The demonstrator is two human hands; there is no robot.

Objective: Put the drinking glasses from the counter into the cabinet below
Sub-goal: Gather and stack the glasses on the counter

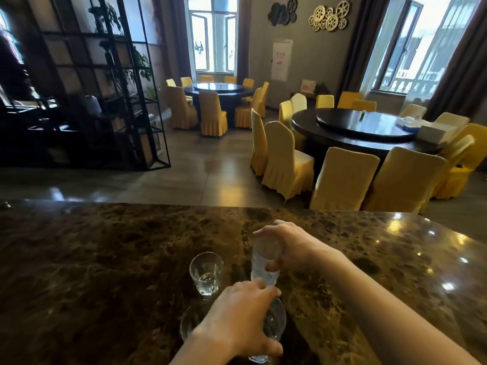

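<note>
Clear drinking glasses stand on a dark brown marble counter (pixel 105 259) in the head view. My right hand (pixel 290 245) is closed around one glass (pixel 263 264), holding it tilted just above the counter. Below it, my left hand (pixel 237 321) grips a second glass (pixel 275 325) from above, near the counter's front edge. A third glass (pixel 206 272) stands upright and untouched to the left of the held ones. The rim of another glass (pixel 187 325) shows at the left of my left hand, mostly hidden by it. The cabinet below is out of view.
Beyond the counter lies a dining room. A round dark table (pixel 363 127) ringed by yellow-covered chairs (pixel 342 177) stands at the right, another table (pixel 218 92) at the back. A black metal shelf (pixel 105 101) stands at the left.
</note>
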